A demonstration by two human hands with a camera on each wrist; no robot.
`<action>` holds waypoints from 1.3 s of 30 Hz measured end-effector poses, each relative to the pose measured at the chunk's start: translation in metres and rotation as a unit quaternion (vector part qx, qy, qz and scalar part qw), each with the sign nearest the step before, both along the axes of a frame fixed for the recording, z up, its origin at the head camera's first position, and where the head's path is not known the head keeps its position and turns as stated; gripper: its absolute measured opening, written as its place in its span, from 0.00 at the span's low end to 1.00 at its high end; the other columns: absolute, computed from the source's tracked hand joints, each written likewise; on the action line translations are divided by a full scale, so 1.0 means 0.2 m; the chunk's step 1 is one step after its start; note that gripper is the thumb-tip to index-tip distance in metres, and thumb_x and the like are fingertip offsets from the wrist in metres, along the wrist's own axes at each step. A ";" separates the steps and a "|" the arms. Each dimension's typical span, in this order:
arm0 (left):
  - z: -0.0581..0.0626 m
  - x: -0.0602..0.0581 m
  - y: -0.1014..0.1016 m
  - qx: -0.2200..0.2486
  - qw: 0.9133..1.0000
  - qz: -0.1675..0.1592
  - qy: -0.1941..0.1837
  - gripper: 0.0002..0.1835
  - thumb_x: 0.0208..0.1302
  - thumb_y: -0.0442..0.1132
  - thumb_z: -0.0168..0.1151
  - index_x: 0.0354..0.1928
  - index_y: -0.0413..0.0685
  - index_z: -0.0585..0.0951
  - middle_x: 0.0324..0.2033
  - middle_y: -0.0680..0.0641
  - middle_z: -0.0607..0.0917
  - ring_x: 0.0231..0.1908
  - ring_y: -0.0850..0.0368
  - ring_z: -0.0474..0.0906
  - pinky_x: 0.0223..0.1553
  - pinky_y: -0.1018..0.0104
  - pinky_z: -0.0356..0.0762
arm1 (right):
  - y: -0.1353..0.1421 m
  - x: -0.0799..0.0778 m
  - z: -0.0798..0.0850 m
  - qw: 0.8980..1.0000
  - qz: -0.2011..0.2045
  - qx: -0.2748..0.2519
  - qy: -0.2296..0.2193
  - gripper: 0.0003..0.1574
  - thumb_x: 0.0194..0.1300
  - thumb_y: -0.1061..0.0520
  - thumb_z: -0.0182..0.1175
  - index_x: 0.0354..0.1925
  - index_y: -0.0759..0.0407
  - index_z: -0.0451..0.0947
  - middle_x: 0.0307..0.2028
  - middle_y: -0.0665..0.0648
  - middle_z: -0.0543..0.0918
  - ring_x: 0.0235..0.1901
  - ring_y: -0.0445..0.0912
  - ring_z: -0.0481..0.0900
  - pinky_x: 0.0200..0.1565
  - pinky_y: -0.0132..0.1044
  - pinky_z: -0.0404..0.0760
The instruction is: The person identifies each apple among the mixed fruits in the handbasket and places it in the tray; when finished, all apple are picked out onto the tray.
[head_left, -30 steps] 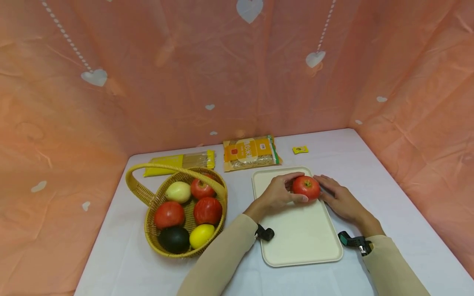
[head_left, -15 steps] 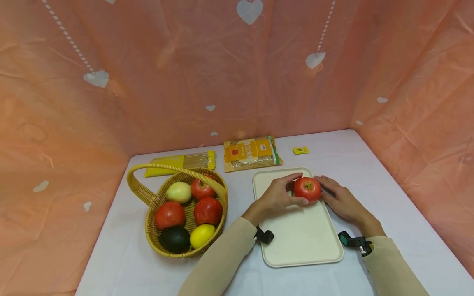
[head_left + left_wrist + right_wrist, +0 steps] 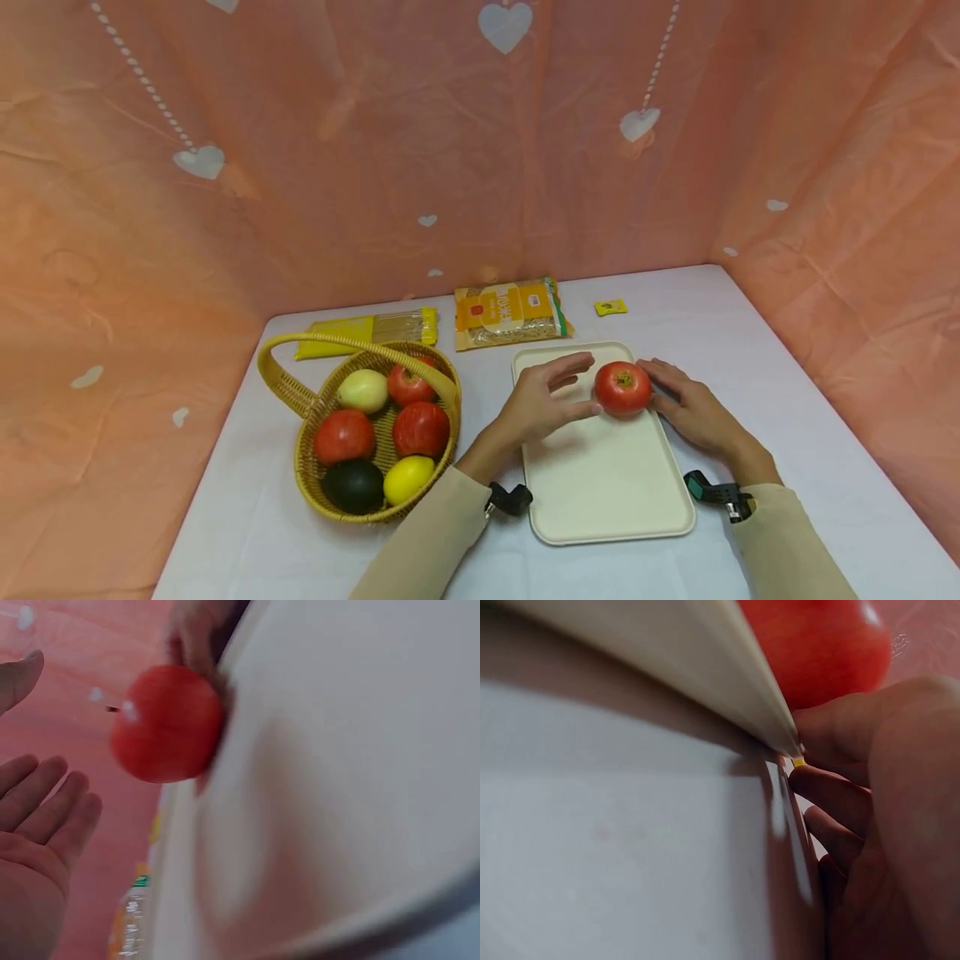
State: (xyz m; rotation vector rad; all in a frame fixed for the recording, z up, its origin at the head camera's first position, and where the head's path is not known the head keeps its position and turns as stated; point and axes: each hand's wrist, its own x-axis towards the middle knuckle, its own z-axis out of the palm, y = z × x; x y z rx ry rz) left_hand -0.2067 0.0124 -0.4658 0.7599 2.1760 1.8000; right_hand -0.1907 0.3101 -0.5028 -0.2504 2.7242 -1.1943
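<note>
A red apple (image 3: 622, 389) sits stem up at the right side of a cream tray (image 3: 607, 500). To its left, my left hand (image 3: 536, 404) holds nothing, its thumb and fingers spread apart. A gap separates this hand from the apple (image 3: 169, 724) in the left wrist view. My right hand (image 3: 697, 412) lies along the tray's right edge, close beside the apple, fingers extended. From the right wrist, the thumb of my right hand (image 3: 907, 795) shows at the tray rim under the apple (image 3: 817, 645), with the other fingers outside the rim.
Left of the tray stands a wicker basket (image 3: 300, 479) with a tall handle. It holds red apples, a pale green fruit (image 3: 363, 391), a yellow lemon (image 3: 409, 477) and a dark avocado (image 3: 353, 486). Behind lie a noodle packet (image 3: 337, 327), an orange-yellow bag (image 3: 512, 314) and a small yellow sachet (image 3: 611, 307).
My left hand has let go of the apple and drawn back to the left, its fingers spreading. The right hand and the apple stay nearly where they were.
</note>
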 end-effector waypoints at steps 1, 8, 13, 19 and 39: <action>0.02 0.01 -0.02 0.003 1.000 -0.004 0.001 0.38 0.63 0.35 0.82 0.75 0.46 0.80 0.71 0.38 0.83 0.71 0.38 0.81 0.73 0.62 0.78 | 0.00 0.00 0.00 1.000 0.000 0.000 0.001 0.40 0.83 0.50 0.61 0.85 0.51 0.63 0.86 0.69 0.58 0.85 0.71 0.50 0.76 0.82 0.54; 0.13 0.15 -0.17 -0.024 0.998 -0.052 0.026 0.34 0.66 0.38 0.80 0.73 0.47 0.81 0.69 0.46 0.86 0.69 0.49 0.83 0.71 0.68 0.78 | 0.00 0.01 0.00 1.000 0.000 0.006 0.000 0.41 0.83 0.47 0.60 0.86 0.51 0.62 0.86 0.68 0.58 0.86 0.70 0.49 0.76 0.81 0.54; 0.22 0.26 -0.28 -0.038 0.995 -0.092 0.023 0.33 0.66 0.37 0.80 0.73 0.47 0.81 0.68 0.48 0.87 0.66 0.62 0.83 0.72 0.66 0.79 | 0.00 0.02 0.01 1.000 0.002 0.006 0.000 0.41 0.83 0.48 0.61 0.86 0.51 0.62 0.86 0.68 0.57 0.86 0.70 0.49 0.77 0.81 0.54; 0.31 0.35 -0.46 -0.057 0.987 -0.149 0.020 0.32 0.67 0.36 0.79 0.72 0.47 0.82 0.66 0.49 0.88 0.65 0.60 0.85 0.71 0.63 0.80 | 0.00 0.01 0.01 1.000 0.007 0.010 0.005 0.40 0.83 0.49 0.60 0.86 0.51 0.62 0.86 0.68 0.57 0.86 0.70 0.49 0.77 0.81 0.54; 0.42 0.40 -1.28 0.020 0.993 -0.117 0.015 0.30 0.71 0.20 0.66 0.74 0.33 0.76 0.70 0.35 0.83 0.71 0.51 0.82 0.71 0.60 0.81 | 0.01 0.00 0.00 1.000 0.008 0.014 0.001 0.41 0.83 0.49 0.60 0.86 0.50 0.61 0.86 0.68 0.56 0.86 0.70 0.48 0.77 0.81 0.53</action>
